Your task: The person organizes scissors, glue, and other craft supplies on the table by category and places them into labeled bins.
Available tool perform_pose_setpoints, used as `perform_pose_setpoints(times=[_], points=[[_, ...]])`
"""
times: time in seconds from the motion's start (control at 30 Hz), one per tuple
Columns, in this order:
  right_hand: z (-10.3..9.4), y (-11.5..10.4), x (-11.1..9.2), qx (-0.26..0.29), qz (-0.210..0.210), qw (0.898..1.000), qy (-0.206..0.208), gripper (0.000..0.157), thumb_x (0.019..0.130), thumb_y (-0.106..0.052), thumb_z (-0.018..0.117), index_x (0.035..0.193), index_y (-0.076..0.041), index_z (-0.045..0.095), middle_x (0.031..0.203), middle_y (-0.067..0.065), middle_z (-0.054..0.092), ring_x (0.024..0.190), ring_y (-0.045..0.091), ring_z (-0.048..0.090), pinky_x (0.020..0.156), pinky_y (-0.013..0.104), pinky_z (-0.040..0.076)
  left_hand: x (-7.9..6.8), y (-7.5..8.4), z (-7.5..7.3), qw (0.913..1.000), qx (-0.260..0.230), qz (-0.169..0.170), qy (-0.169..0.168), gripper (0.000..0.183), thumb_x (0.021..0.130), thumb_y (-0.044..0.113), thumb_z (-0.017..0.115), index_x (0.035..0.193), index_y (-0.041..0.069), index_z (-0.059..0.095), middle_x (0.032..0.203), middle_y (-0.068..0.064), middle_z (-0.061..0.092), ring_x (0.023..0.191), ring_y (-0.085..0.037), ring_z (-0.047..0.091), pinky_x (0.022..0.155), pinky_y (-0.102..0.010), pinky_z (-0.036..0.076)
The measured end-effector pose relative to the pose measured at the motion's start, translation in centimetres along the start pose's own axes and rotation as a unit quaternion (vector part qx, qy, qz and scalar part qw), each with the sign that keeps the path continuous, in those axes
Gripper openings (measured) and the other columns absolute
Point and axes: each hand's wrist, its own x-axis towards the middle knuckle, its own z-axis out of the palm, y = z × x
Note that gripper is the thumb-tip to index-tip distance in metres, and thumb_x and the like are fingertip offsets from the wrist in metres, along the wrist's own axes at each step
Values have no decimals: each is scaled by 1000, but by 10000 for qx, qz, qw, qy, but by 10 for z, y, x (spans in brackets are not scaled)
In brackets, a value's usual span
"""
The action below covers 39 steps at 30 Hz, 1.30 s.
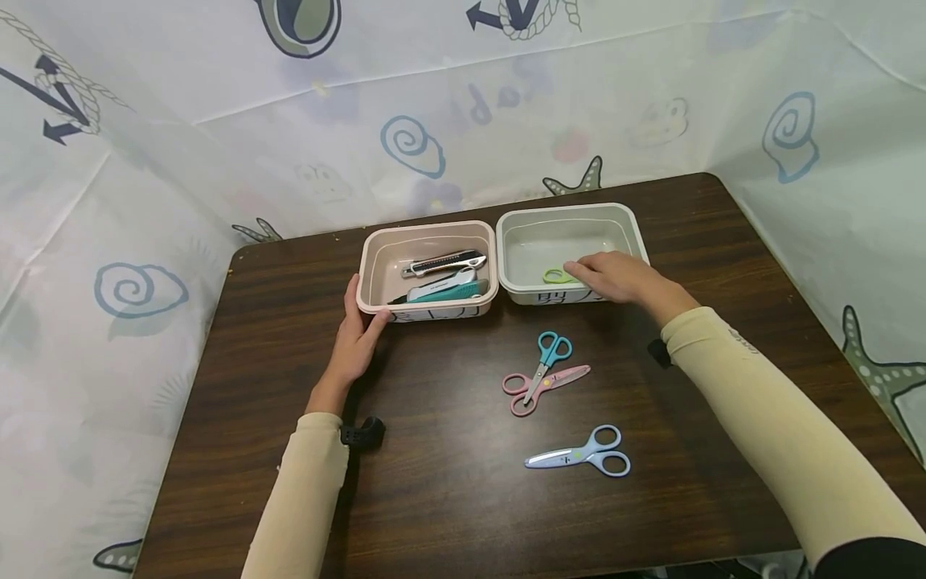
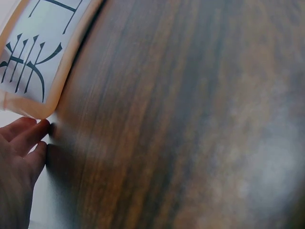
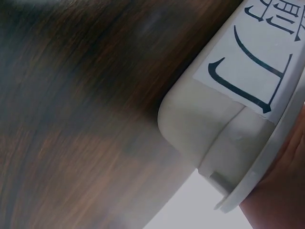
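My left hand point(image 1: 354, 342) rests at the front left corner of the pink bin point(image 1: 370, 265), thumb on the front and fingers along the side. Inside lie several utility knives, among them a black and white cutter point(image 1: 444, 262) and a teal one point(image 1: 452, 292). Over the front right of the grey bin point(image 1: 633, 225), my right hand point(image 1: 618, 273) reaches inside, holding green scissors point(image 1: 555, 277). Their handles show past the fingertips; the hand and rim hide the rest. The right wrist view shows the bin's label point(image 3: 252, 57) and hides the fingertips.
Before the bins, teal scissors point(image 1: 547, 356) lie across pink scissors point(image 1: 567, 376). Closer to the front are light blue scissors point(image 1: 579, 456), handles to the right. A patterned cloth point(image 1: 434, 96) hangs behind the dark wooden table point(image 1: 434, 482).
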Motion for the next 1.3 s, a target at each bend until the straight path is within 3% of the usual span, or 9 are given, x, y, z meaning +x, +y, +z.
perform_pose_setpoints(times=[0.13, 0.4, 0.67, 0.83, 1.07, 1.13, 1.2, 1.3], points=[[-2, -1, -1, -95, 159, 9998, -118, 70, 104, -53, 28, 137, 2, 54, 136, 23, 55, 126, 43, 48, 105, 56, 32, 0, -1, 0, 10000, 3, -8, 10, 78, 100, 12, 57, 157, 11, 4, 155, -26, 26, 136, -44, 35, 107, -59, 27], [-1, -1, 1, -161, 207, 9992, -299, 67, 106, -50, 28, 138, 3, 54, 136, 24, 54, 126, 44, 48, 105, 56, 32, 0, -1, 0, 10000, -22, 17, -2, 79, 100, 12, 58, 158, 10, 4, 155, -25, 26, 136, -43, 36, 107, -58, 28], [-1, 0, -4, -181, 57, 9998, -3, 62, 105, -47, 34, 133, 3, 58, 131, 23, 58, 123, 41, 52, 104, 55, 34, 0, -3, 0, 10000, -37, -33, -47, 80, 99, 14, 59, 158, 11, 4, 156, -25, 26, 137, -43, 35, 107, -58, 28], [-6, -2, -14, -237, -133, 9985, 466, 55, 105, -45, 40, 129, -1, 63, 124, 18, 62, 114, 36, 56, 98, 54, 39, 1, -2, 1, 10000, -35, -45, -74, 80, 100, 14, 58, 158, 10, 3, 156, -24, 25, 137, -43, 34, 107, -58, 27], [-12, -15, -33, -205, -801, 9911, 1043, 36, 101, -34, 55, 127, -11, 66, 116, 6, 64, 96, 26, 59, 82, 47, 46, 2, -3, 1, 10000, -14, 36, -10, 79, 99, 14, 59, 157, 8, 5, 155, -25, 27, 136, -43, 35, 107, -58, 28], [-9, -19, -37, -330, -1085, 9859, 1234, 34, 99, -30, 59, 127, -12, 66, 114, 5, 64, 90, 23, 59, 77, 44, 47, 3, -11, 2, 10000, -20, 77, 32, 79, 99, 14, 59, 157, 8, 6, 155, -23, 27, 136, -42, 36, 107, -58, 28], [-4, -23, -40, -429, -1479, 9768, 1489, 31, 97, -25, 63, 126, -13, 66, 111, 4, 65, 84, 19, 58, 72, 40, 47, 4, -21, 3, 9999, -25, 96, 68, 80, 99, 15, 60, 158, 10, 6, 156, -21, 28, 136, -41, 36, 107, -58, 27], [6, -28, -43, -567, -2231, 9537, 1934, 29, 93, -18, 67, 121, -12, 68, 106, 2, 65, 82, 15, 58, 68, 37, 49, 6, -35, 5, 9999, 42, 78, 108, 80, 99, 20, 60, 158, 18, 5, 157, -15, 28, 137, -36, 36, 107, -57, 28]])
